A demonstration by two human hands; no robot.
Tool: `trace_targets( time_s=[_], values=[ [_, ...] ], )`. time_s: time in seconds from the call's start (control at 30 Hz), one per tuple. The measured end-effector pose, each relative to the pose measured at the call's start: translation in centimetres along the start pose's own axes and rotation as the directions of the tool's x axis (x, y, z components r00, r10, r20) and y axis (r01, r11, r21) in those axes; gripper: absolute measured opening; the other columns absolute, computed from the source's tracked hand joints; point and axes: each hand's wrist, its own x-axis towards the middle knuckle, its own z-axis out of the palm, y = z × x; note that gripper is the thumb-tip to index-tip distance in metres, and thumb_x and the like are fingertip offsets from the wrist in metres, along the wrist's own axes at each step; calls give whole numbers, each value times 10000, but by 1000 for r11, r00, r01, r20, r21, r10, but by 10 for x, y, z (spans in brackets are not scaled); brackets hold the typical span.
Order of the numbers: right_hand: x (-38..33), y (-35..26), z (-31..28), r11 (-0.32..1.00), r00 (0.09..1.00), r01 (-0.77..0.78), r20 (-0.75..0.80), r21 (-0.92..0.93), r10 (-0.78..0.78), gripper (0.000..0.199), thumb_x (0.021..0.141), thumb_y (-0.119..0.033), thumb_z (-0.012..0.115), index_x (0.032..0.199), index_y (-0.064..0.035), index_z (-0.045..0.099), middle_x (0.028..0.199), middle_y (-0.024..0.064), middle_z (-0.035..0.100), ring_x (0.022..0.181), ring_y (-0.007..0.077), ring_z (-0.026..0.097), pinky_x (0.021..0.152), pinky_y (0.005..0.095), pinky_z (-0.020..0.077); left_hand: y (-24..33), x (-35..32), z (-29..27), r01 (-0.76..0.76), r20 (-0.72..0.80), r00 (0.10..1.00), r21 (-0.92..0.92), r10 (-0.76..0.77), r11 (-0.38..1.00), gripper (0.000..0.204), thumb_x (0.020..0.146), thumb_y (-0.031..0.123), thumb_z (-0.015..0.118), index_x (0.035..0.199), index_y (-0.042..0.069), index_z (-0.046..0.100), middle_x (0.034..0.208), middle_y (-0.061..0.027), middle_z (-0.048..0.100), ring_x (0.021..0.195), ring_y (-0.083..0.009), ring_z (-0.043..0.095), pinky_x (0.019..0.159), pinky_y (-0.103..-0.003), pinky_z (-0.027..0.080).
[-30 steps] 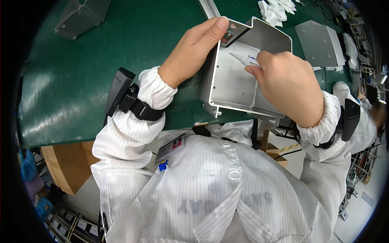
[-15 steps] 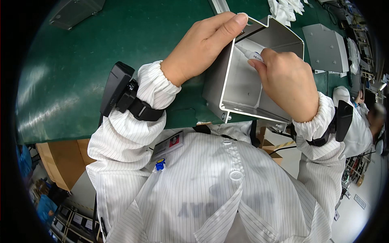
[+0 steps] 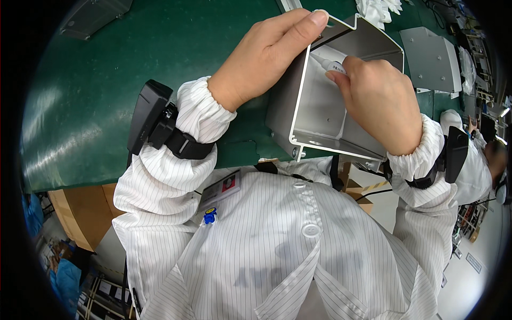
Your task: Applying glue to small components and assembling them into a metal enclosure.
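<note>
- Nearest the camera it's all white striped coat (image 3: 277, 250), with a badge clipped on the chest and black wrist units strapped on both sleeves.
- Grey metal housing (image 3: 320, 106) sits tilted at the near edge of the green bench mat (image 3: 133, 69), open side facing the person.
- Right hand (image 3: 381, 101) is inside the housing, fingers pinched around a white pen-like tool (image 3: 332, 64), tip pointing at the inner left wall.
- Left hand (image 3: 266, 53) clamps the housing's far left corner, fingertips pressed on the rim.
- Further right, another grey metal part (image 3: 432, 58) lies flat on the mat.
- Far edge: a heap of white cloths (image 3: 376, 9), and one more grey box (image 3: 96, 16) far left.
</note>
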Motion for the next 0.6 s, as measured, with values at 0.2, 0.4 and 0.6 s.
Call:
trace_targets(
  time_s=[0.2,0.4,0.6],
  values=[
    [1,0,0,1000,1000,-11,11,-13,11,249,776,-220,646,650,-15,582,553,134,565,496,291,590,443,349,474,2,-1,3,1,-21,1000,-46,-2,999,440,978,384,333,1079,23,563,939,-25,584,824,-86,517,770,-223,417],
    [2,0,0,1000,1000,0,4,-12,0,249,783,-221,639,660,-11,588,557,135,568,503,293,593,447,350,475,2,-1,3,19,-38,999,-112,-23,994,434,978,379,337,1073,23,566,943,-25,586,829,-85,519,772,-223,418],
    [2,0,0,1000,1000,-14,27,-3,15,239,786,-214,635,672,-7,598,567,144,581,512,298,599,455,350,481,9,-1,-8,-5,53,999,-108,11,994,389,961,363,388,1053,17,539,918,-38,552,825,-103,495,760,-227,404]
  ],
)
